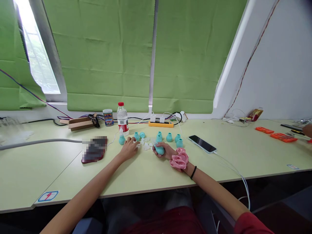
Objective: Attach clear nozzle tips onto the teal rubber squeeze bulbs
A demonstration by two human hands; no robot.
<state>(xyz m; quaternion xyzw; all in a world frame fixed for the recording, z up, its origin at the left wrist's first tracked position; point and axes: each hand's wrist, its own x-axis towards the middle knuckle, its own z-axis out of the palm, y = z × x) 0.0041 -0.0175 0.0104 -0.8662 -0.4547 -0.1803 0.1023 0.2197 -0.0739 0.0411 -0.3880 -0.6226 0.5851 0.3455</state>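
Observation:
My right hand (165,151) is wrapped round a teal rubber bulb (159,149), holding it just above the table with its mouth tipped to the left. My left hand (129,149) reaches down, fingers bent and apart, at the edge of a small pile of translucent white plastic pieces (146,146). Whether its fingertips touch a piece is too small to tell. Several more teal bulbs (169,137) stand behind and right of my right hand. Beyond my left hand, one teal bulb (122,139) carries a white nozzle; another bulb (136,136) stands near it.
A red-capped bottle (122,118), a can (108,117), a cardboard box (81,123) and a yellow power strip (161,124) line the back. On the right lie a phone (202,143) with a cable and orange trays (284,137). A dark pouch (95,149) lies left.

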